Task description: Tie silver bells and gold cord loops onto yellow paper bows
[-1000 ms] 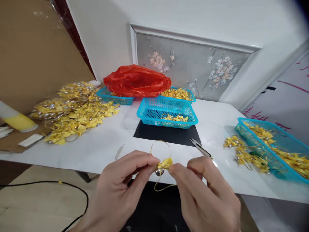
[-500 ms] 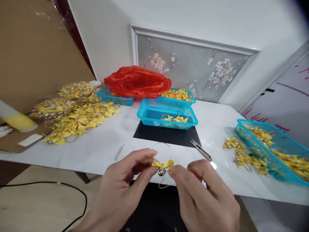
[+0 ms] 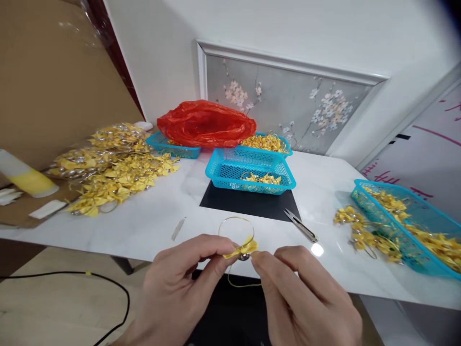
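Between my hands is a yellow ribbon bow ornament (image 3: pixel 248 246), tilted, with a silver bell (image 3: pixel 244 257) under its middle. A thin gold cord loop (image 3: pixel 236 217) stands above the bow, and more cord curves below toward my right hand. My left hand (image 3: pixel 183 283) pinches the bow's left end between thumb and forefinger. At the bell's right side, the fingertips of my right hand (image 3: pixel 306 293) are pressed together on the ornament; exactly which part they grip is hidden. Thread snips (image 3: pixel 301 226) lie on the table beyond my right hand.
A blue basket (image 3: pixel 212 175) holding a few bows stands on a black mat (image 3: pixel 230 203). Behind it are more baskets and a red plastic bag (image 3: pixel 205 124). Yellow bows (image 3: pixel 122 180) are heaped at left. Another basket (image 3: pixel 399 230) stands at right, beside loose bows (image 3: pixel 360 231).
The bow has tilted, its right end now higher, and its cord loop has swung left. The right fingertips have shifted slightly down along the bell's side. Both hands still hold the ornament.
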A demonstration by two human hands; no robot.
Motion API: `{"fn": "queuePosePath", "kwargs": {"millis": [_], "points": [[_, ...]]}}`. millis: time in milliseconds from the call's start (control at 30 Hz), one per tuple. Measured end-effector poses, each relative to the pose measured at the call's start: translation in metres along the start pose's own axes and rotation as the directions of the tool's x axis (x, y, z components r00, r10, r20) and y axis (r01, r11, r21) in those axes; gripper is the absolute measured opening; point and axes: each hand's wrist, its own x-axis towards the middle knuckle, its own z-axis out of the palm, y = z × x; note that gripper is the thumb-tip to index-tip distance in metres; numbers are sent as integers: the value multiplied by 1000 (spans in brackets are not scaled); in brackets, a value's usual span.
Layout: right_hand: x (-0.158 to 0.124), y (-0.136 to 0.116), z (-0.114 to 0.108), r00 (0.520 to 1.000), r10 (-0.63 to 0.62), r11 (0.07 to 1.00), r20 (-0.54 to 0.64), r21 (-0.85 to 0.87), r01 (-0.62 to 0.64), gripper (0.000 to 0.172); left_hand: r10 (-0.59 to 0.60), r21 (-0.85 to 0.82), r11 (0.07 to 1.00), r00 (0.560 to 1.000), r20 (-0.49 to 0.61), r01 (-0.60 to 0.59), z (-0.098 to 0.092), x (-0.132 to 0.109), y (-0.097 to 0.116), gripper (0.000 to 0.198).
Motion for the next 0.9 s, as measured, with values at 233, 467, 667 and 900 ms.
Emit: {"fn": "queuePosePath", "kwargs": {"millis": [233,467,667,900], "points": [[-1,-8,-3,998,65,994,19,-84,-63,15,166,-24,986,985,34,-166,0,-11,-13,45],[-4,-14,3,995,99,989,2,-114,-98,13,157,-104,983,985,68,-149,-1,-6,-8,42],[-3,-16,2,986,166,983,29,-83,-163,12,169,-168,974,980,104,-150,-1,-5,-6,42],[-1,-11,-7,921,310,889,237,273,-369,19,-137,-185,970,982,132,160,0,2,-1,24]]}}
